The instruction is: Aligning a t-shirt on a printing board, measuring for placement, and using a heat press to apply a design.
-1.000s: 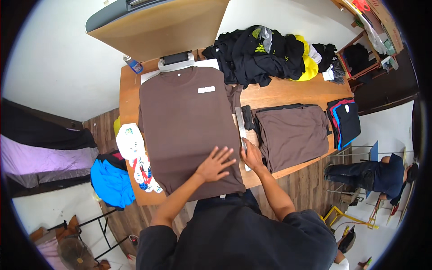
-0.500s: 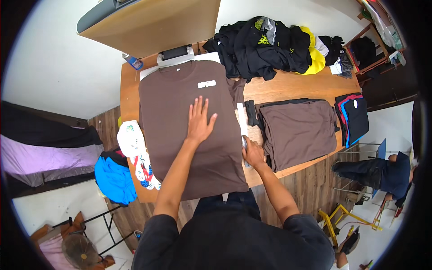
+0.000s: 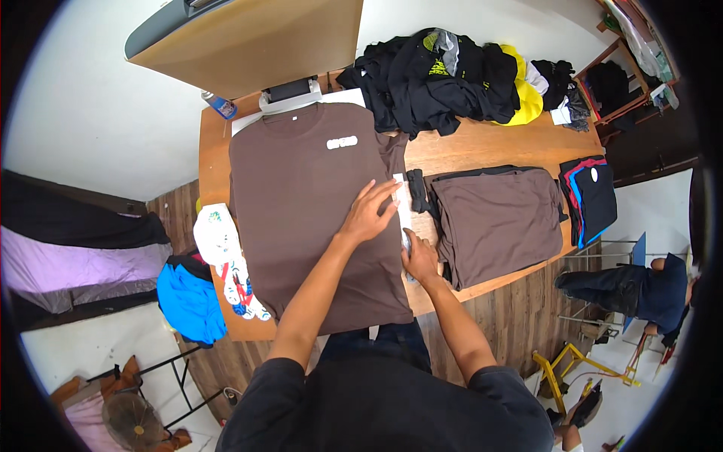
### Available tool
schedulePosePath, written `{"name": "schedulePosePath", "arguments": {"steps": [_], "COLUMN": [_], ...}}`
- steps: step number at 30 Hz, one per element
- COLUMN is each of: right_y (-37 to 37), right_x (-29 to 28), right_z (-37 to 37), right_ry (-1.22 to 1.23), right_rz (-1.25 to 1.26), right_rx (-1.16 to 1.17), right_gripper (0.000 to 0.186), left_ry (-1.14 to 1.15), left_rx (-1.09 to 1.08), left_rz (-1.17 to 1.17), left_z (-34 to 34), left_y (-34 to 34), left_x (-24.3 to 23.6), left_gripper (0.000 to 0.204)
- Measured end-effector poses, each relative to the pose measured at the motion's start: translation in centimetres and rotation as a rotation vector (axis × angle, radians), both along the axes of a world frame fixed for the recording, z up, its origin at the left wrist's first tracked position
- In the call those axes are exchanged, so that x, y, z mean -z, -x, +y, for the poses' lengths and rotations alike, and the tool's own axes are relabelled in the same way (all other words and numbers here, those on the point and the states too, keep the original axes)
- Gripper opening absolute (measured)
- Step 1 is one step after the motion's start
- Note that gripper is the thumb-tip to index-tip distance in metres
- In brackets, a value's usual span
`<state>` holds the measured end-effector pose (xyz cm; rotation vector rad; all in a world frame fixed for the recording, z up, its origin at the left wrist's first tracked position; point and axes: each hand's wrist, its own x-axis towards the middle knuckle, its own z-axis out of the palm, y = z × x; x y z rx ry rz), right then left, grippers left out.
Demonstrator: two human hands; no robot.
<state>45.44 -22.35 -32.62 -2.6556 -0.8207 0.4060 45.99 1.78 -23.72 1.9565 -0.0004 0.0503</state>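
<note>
A brown T-shirt [image 3: 309, 226] lies spread with its collar at the far end and a white printed patch [image 3: 342, 142] on its upper right chest. My left hand [image 3: 369, 215] rests over the shirt's right side, open, its fingers reaching to a narrow white strip [image 3: 404, 203]. That strip runs along the shirt's right edge. By the strip's near end, my right hand [image 3: 420, 256] is closed with its fingers curled. A small greyish thing shows at its fingertips, too hidden to name.
Folded brown shirts [image 3: 497, 226] and a dark folded stack [image 3: 590, 200] lie to the right. Black clothes [image 3: 429, 83] are heaped at the back beside a large tilted panel [image 3: 248, 45]. A spray can [image 3: 221, 105] stands back left; white patterned cloth [image 3: 218, 237] hangs left. A person [image 3: 640, 294] is far right.
My left hand has moved right, from the middle of the shirt to the white strip at its edge. My right hand has hardly moved.
</note>
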Motion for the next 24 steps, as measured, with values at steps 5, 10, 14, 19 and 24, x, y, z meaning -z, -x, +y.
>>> {"name": "schedulePosePath", "arguments": {"steps": [5, 10, 14, 19, 24], "right_y": [-0.2, -0.1, -0.2, -0.3, -0.2], "right_x": [0.8, 0.3, -0.3, -0.1, -0.4], "right_z": [-0.2, -0.1, -0.2, -0.1, 0.3], "right_ry": [-0.018, -0.034, -0.07, -0.081, -0.053], "right_rz": [0.021, 0.009, 0.041, 0.0, 0.042], "right_rx": [0.011, -0.004, 0.003, -0.014, -0.009], "right_gripper": [0.055, 0.055, 0.057, 0.057, 0.06], "left_ry": [-0.587, -0.428, -0.399, -0.928, -0.94], "left_rx": [-0.66, -0.194, -0.133, -0.014, 0.214], "left_rz": [-0.157, -0.037, -0.126, 0.019, 0.177], "left_z": [-0.6, 0.3, -0.1, -0.9, -3.9], "left_y": [-0.4, -0.6, -1.0, -1.3, -1.7], "left_x": [0.1, -0.1, -0.1, 1.5, 2.2], "left_gripper": [0.054, 0.054, 0.05, 0.051, 0.05]}}
